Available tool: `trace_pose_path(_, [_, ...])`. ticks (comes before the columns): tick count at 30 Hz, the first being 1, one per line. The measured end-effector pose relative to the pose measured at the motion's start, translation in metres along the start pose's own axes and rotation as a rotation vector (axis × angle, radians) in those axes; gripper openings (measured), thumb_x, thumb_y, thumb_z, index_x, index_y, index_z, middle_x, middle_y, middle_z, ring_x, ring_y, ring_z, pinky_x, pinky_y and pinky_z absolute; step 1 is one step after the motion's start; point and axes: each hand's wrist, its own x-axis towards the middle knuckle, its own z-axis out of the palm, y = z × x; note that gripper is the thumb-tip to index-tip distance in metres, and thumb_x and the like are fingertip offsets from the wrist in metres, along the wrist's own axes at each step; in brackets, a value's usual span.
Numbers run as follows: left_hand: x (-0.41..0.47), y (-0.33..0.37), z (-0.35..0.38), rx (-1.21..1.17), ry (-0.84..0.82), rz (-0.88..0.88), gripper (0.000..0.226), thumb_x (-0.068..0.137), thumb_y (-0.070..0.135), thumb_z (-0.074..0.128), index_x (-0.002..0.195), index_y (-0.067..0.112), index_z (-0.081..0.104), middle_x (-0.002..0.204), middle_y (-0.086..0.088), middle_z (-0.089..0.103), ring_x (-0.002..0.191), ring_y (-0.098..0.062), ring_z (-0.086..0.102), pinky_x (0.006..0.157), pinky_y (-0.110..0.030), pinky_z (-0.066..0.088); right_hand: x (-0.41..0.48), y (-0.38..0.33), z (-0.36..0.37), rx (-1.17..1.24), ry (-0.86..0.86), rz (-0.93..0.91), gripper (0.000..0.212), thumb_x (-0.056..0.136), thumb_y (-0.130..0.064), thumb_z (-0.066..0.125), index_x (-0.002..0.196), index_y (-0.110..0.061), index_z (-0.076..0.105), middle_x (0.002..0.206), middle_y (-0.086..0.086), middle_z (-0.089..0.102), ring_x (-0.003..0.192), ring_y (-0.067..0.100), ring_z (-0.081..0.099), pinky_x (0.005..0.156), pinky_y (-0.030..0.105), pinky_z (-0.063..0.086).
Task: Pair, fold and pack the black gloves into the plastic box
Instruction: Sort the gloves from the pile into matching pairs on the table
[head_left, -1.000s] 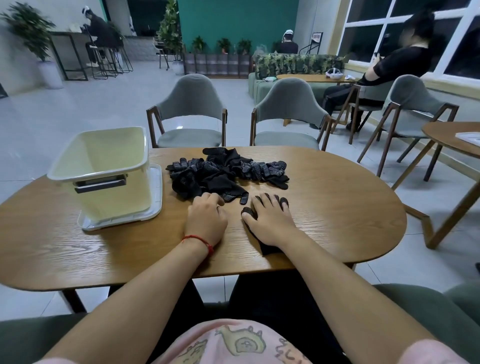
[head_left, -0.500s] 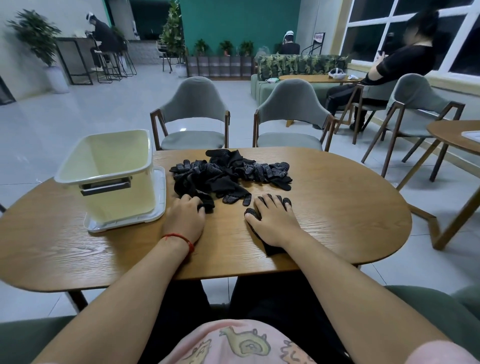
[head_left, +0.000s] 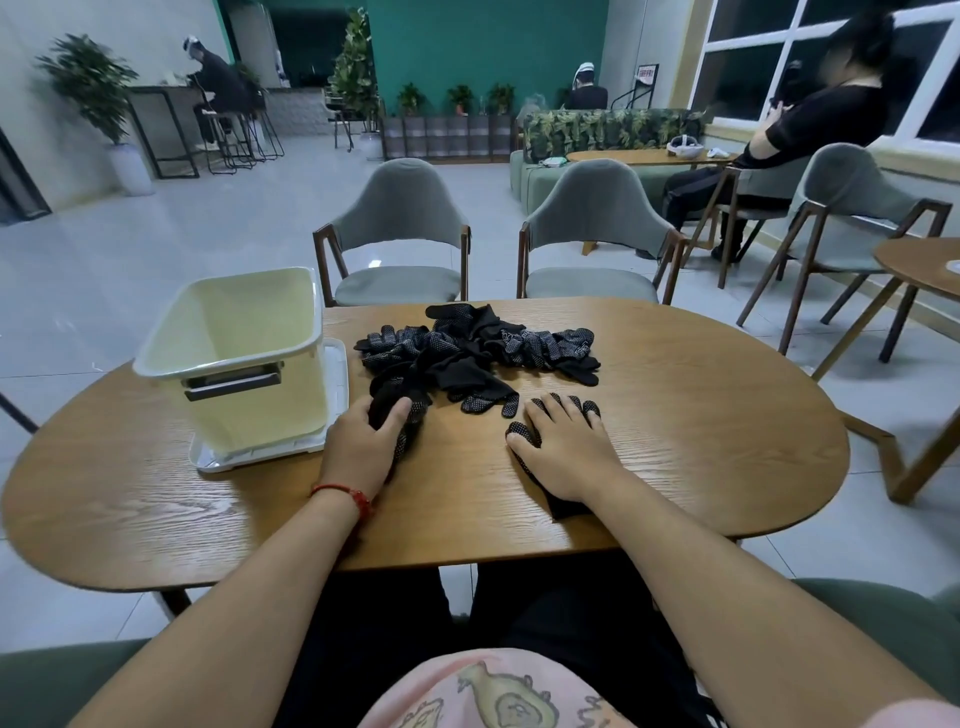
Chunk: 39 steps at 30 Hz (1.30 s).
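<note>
- A second before, my left hand (head_left: 363, 447) had lain curled on bare wood next to the right; at this moment it had gone left and forward to the near-left edge of the pile (head_left: 467, 353).
- My right hand (head_left: 561, 452) had kept its place through all three pictures, pressing the same glove (head_left: 563, 506).
- Left grip: fingers and thumb bent round a black dotted glove (head_left: 410, 421) at the pile's edge, clenched on it, the thumb lying on top of the fabric. That glove was still on the desk (head_left: 675, 415) and still touching the pile.
- Right grip: released, palm down and fingers spread flat on the single glove, which lay apart from the pile. Its fingertips showed past mine and its cuff stuck out under my wrist.
- A red cord (head_left: 345, 493) sat on my left wrist.
- The pile lay mid-desk, tangled, some gloves dot-side up, others plain.
- The box (head_left: 234, 358), pale yellow plastic, stood open on its white lid (head_left: 332, 441) at the desk's left, just beside the pile and my left hand. Nothing showed inside it, though I could not see its whole floor.
- Nothing lay between my left hand and the box.
- Two grey chairs (head_left: 400, 234) faced me across the desk; other people sat well behind.
</note>
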Motion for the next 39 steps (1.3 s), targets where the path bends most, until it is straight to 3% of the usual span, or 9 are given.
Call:
trace_pose_path(5, [0.002,-0.002,-0.009,-0.254,0.026,-0.207,0.07,0.088,0.065,0.062,0.07,-0.002,0.068,0.071,-0.017,0.068,0.069,-0.03,0.062,0.068,-0.041,0.052,0.0,0.0,0.0,-0.006,-0.005,0.003,0.077,0.103,-0.072,0.023,0.17,-0.034,0.018,0.179,-0.007,0.01,0.166,0.019,0.0,0.133,0.054,0.002])
trace_pose_path(10, [0.005,0.0,-0.02,-0.639,0.134,-0.391,0.038,0.088,0.037,0.058,0.084,0.007,0.082,0.092,-0.016,0.079,0.088,-0.037,0.073,0.1,-0.06,0.056,0.001,0.0,0.001,-0.005,-0.001,0.007,0.078,0.102,-0.072,0.023,0.17,-0.034,0.018,0.18,-0.007,0.009,0.166,0.019,0.0,0.133,0.053,0.002])
trace_pose_path(16, [-0.001,0.02,-0.023,-0.765,0.054,-0.429,0.029,0.098,0.02,0.051,0.096,0.003,0.074,0.098,-0.021,0.072,0.075,-0.027,0.07,0.066,-0.036,0.062,0.001,0.002,0.003,-0.003,-0.015,-0.005,0.079,0.101,-0.073,0.02,0.171,-0.035,0.014,0.18,-0.005,0.005,0.166,0.021,-0.003,0.133,0.055,0.0])
trace_pose_path(21, [-0.002,0.047,-0.022,-0.75,-0.041,-0.407,0.036,0.108,0.03,0.043,0.106,0.005,0.069,0.091,-0.012,0.08,0.079,-0.026,0.077,0.075,-0.042,0.062,0.004,-0.002,-0.001,-0.051,-0.065,0.012,0.077,0.102,-0.069,0.019,0.17,-0.032,0.017,0.179,-0.001,0.009,0.166,0.028,0.0,0.13,0.06,0.0])
trace_pose_path(24, [0.005,0.066,-0.02,-0.648,-0.121,-0.391,0.05,0.111,0.045,0.036,0.113,0.009,0.071,0.104,-0.011,0.081,0.089,-0.032,0.078,0.067,-0.04,0.06,0.0,-0.021,-0.013,-0.134,0.139,-0.092,0.063,0.107,-0.062,0.026,0.164,-0.036,0.033,0.17,0.001,0.035,0.16,0.029,0.022,0.126,0.061,0.014])
trace_pose_path(27, [0.014,0.085,-0.021,-0.527,-0.191,-0.378,0.051,0.11,0.047,0.034,0.119,0.014,0.072,0.102,-0.002,0.082,0.076,-0.018,0.075,0.063,-0.034,0.055,-0.006,-0.054,-0.034,0.269,0.262,-0.127,0.039,0.108,-0.052,0.038,0.141,-0.043,0.056,0.119,-0.01,0.075,0.122,0.021,0.064,0.106,0.047,0.046])
trace_pose_path(30, [0.023,0.102,-0.023,-0.548,-0.219,-0.444,0.042,0.107,0.041,0.046,0.115,0.012,0.075,0.084,0.002,0.079,0.061,-0.011,0.061,0.059,-0.027,0.047,-0.011,-0.084,-0.052,0.914,0.158,-0.027,0.022,0.107,-0.043,0.044,0.104,-0.031,0.062,0.079,-0.004,0.08,0.075,0.019,0.075,0.079,0.04,0.056])
trace_pose_path(34, [0.026,0.121,-0.032,-0.661,-0.267,-0.466,0.022,0.106,0.029,0.056,0.106,0.014,0.071,0.081,0.0,0.077,0.07,-0.011,0.065,0.068,-0.025,0.052,-0.016,-0.099,-0.072,1.304,-0.041,0.07,0.034,0.11,-0.043,0.043,0.09,-0.018,0.055,0.09,0.007,0.083,0.077,0.026,0.074,0.079,0.043,0.055])
trace_pose_path(39, [0.011,0.127,-0.033,-0.591,-0.345,-0.423,0.027,0.105,0.036,0.058,0.109,0.018,0.077,0.101,0.0,0.082,0.099,-0.018,0.072,0.085,-0.035,0.056,-0.011,-0.109,-0.082,1.195,0.085,-0.104,0.02,0.109,-0.046,0.049,0.125,-0.04,0.06,0.109,-0.001,0.079,0.087,0.023,0.079,0.073,0.041,0.064])
